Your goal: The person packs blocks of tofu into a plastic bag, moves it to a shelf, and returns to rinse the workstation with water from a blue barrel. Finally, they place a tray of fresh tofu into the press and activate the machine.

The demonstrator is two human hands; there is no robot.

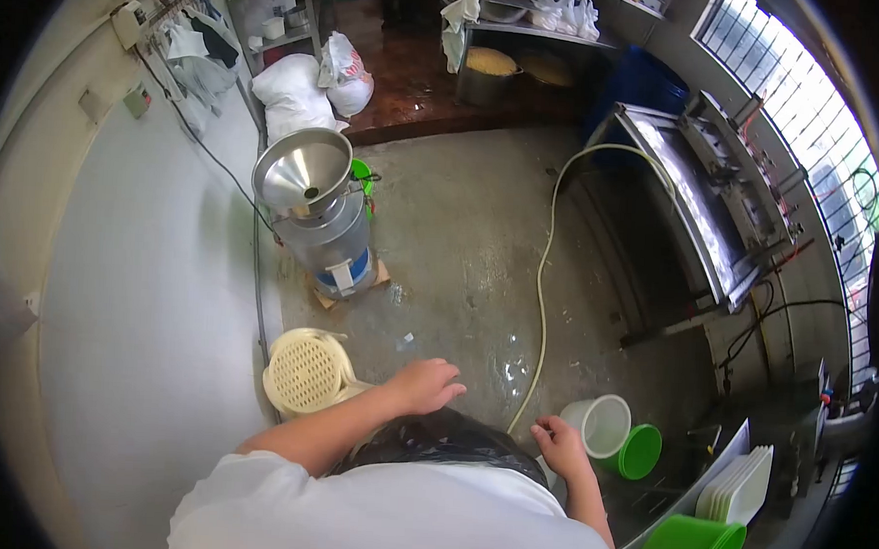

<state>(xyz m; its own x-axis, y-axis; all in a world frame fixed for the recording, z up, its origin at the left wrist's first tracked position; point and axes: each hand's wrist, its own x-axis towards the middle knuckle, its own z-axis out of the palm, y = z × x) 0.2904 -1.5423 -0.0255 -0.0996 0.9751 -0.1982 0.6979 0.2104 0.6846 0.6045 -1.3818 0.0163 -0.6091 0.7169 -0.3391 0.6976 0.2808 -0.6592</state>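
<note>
My left hand [429, 384] hangs in front of my body with nothing in it, its fingers loosely stretched and apart. Just below it is the black plastic apron [437, 439] at my waist. To the left of that hand stands a cream plastic stool [304, 372] with a perforated seat. My right hand [561, 447] is also bare, fingers slightly bent and apart. Beside it on the right are a white bucket [606, 426] and a green bucket [640, 452]; the hand appears apart from both.
A machine with a steel funnel hopper [302, 170] stands by the left wall. A pale hose [548, 269] crosses the wet floor [451, 246]. At right are a metal sink-like table [683, 197], white trays [734, 489] and a larger green bucket [687, 548]. White sacks [295, 96] lie behind.
</note>
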